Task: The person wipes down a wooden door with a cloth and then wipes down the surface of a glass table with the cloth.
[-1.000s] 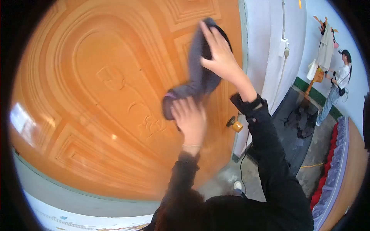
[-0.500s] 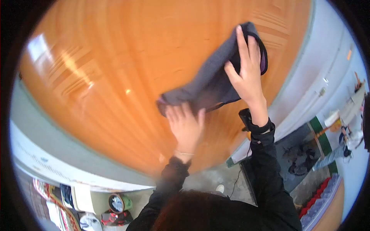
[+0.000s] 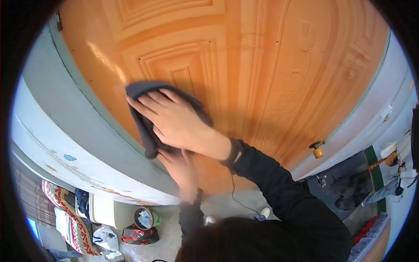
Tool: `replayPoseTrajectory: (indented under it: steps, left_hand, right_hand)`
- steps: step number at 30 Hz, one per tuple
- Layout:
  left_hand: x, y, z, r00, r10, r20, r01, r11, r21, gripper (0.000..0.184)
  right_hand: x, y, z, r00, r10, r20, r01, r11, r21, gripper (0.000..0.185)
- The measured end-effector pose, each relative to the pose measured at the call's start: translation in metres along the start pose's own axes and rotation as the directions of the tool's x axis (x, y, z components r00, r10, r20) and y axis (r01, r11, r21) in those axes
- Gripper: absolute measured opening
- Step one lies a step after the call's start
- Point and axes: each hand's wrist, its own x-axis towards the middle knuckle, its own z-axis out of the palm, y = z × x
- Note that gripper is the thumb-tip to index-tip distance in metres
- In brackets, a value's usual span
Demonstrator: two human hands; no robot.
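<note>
A dark grey cloth (image 3: 146, 131) lies bunched against the orange panelled door (image 3: 244, 87), near its left edge. My right hand (image 3: 176, 124) reaches across to the left and presses the cloth to the door, fingers laid over it and holding it there. Below it, my left hand (image 3: 180, 172) is slightly blurred, with thumb and fingers apart and the fingertips at the cloth's lower edge. Part of the cloth is hidden under my right hand.
A round door knob (image 3: 317, 150) sticks out at the lower right. The pale door frame (image 3: 83, 105) runs along the left. Down on the floor are a bin (image 3: 146, 218), a black-and-red bag (image 3: 139, 235) and a dark cable (image 3: 238, 201).
Both hands and the cloth have moved from the right and middle of the door to its left side. My right hand now lies above my left, and the cloth is more bunched.
</note>
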Motion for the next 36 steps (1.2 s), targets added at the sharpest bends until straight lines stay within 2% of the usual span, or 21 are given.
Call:
replayPoseTrajectory:
  steps: [4, 7, 8, 9, 12, 13, 14, 15, 19, 20, 21, 22, 23, 24, 27, 28, 29, 31, 32, 34, 36]
  left_hand:
    - [0.000, -0.008, 0.008, 0.992, -0.093, 0.084, 0.092, 0.996, 0.021, 0.080]
    - [0.013, 0.045, 0.011, 0.980, -0.188, 0.062, 0.184, 0.981, 0.053, 0.083]
    - [0.012, 0.057, 0.023, 0.999, -0.033, -0.012, 0.034, 0.996, 0.080, 0.084]
    - [0.010, 0.082, 0.027, 0.994, -0.067, 0.083, 0.050, 0.981, 0.190, 0.088]
    - [-0.018, 0.161, 0.076, 0.994, 0.105, 0.016, -0.106, 0.980, 0.168, 0.088]
    - [-0.032, 0.195, 0.085, 0.980, 0.136, 0.145, -0.156, 0.977, 0.142, 0.085]
    - [-0.045, 0.225, 0.102, 0.948, 0.174, 0.265, -0.209, 0.972, 0.108, 0.083]
    - [-0.061, 0.246, 0.126, 0.929, 0.358, 0.091, -0.367, 0.922, 0.126, 0.076]
    - [-0.123, 0.332, 0.182, 0.922, 0.299, 0.246, -0.311, 0.950, 0.012, 0.073]
    - [-0.142, 0.334, 0.206, 0.915, 0.366, 0.168, -0.391, 0.907, 0.158, 0.070]
    - [-0.158, 0.328, 0.227, 0.905, 0.392, 0.164, -0.415, 0.898, 0.148, 0.070]
    - [-0.170, 0.318, 0.247, 0.862, 0.504, 0.055, -0.506, 0.847, 0.160, 0.066]
    - [-0.169, 0.329, 0.254, 0.802, 0.594, -0.055, -0.579, 0.797, 0.170, 0.063]
    - [-0.170, 0.334, 0.257, 0.664, 0.726, -0.179, -0.612, 0.665, 0.428, 0.053]
    - [-0.213, 0.305, 0.299, 0.658, 0.748, -0.088, -0.700, 0.651, 0.293, 0.046]
    - [-0.233, 0.294, 0.312, 0.726, 0.687, 0.035, -0.677, 0.705, 0.211, 0.036]
    - [-0.246, 0.285, 0.316, 0.711, 0.695, 0.106, -0.699, 0.682, 0.218, 0.036]
    - [-0.256, 0.278, 0.319, 0.651, 0.709, 0.273, -0.759, 0.616, 0.210, 0.026]
    - [-0.259, 0.274, 0.327, 0.602, 0.752, 0.270, -0.796, 0.537, 0.279, 0.025]
    - [-0.252, 0.281, 0.324, 0.470, 0.849, 0.241, -0.847, 0.358, 0.393, 0.029]
    - [-0.251, 0.276, 0.324, 0.419, 0.872, 0.254, -0.853, 0.282, 0.440, 0.028]
  right_hand:
    - [-0.029, 0.010, -0.025, 0.995, 0.048, 0.083, -0.055, 0.996, 0.074, 0.069]
    - [-0.063, 0.034, -0.089, 0.975, 0.191, 0.115, -0.188, 0.981, -0.035, 0.078]
    - [-0.079, 0.045, -0.115, 0.929, 0.303, 0.212, -0.281, 0.951, -0.127, 0.079]
    - [-0.098, 0.056, -0.134, 0.930, 0.352, 0.111, -0.329, 0.927, -0.183, 0.080]
    - [-0.165, 0.099, -0.195, 0.817, 0.558, -0.148, -0.569, 0.738, -0.363, 0.092]
    - [-0.193, 0.116, -0.215, 0.769, 0.598, -0.226, -0.633, 0.660, -0.404, 0.101]
    - [-0.217, 0.131, -0.239, 0.714, 0.646, -0.269, -0.699, 0.632, -0.334, 0.106]
    - [-0.240, 0.145, -0.262, 0.655, 0.689, -0.310, -0.755, 0.601, -0.262, 0.112]
    - [-0.329, 0.186, -0.308, 0.530, 0.769, -0.357, -0.846, 0.510, -0.155, 0.122]
    - [-0.349, 0.190, -0.309, 0.521, 0.782, -0.342, -0.853, 0.481, -0.201, 0.123]
    - [-0.368, 0.196, -0.307, 0.510, 0.797, -0.323, -0.859, 0.450, -0.244, 0.123]
    - [-0.382, 0.199, -0.307, 0.501, 0.793, -0.346, -0.864, 0.441, -0.242, 0.123]
    - [-0.396, 0.204, -0.312, 0.491, 0.797, -0.353, -0.871, 0.439, -0.220, 0.124]
    - [-0.411, 0.212, -0.318, 0.481, 0.805, -0.346, -0.876, 0.434, -0.210, 0.125]
    - [-0.461, 0.228, -0.319, 0.430, 0.842, -0.326, -0.902, 0.389, -0.186, 0.125]
    - [-0.473, 0.229, -0.318, 0.413, 0.855, -0.313, -0.907, 0.357, -0.224, 0.122]
    - [-0.481, 0.231, -0.319, 0.410, 0.862, -0.299, -0.911, 0.368, -0.186, 0.121]
    - [-0.502, 0.234, -0.311, 0.441, 0.842, -0.310, -0.896, 0.393, -0.208, 0.118]
    - [-0.512, 0.234, -0.307, 0.387, 0.871, -0.301, -0.921, 0.350, -0.173, 0.118]
    - [-0.532, 0.227, -0.288, 0.462, 0.816, -0.348, -0.886, 0.409, -0.218, 0.115]
    - [-0.555, 0.214, -0.264, 0.386, 0.861, -0.331, -0.920, 0.332, -0.208, 0.114]
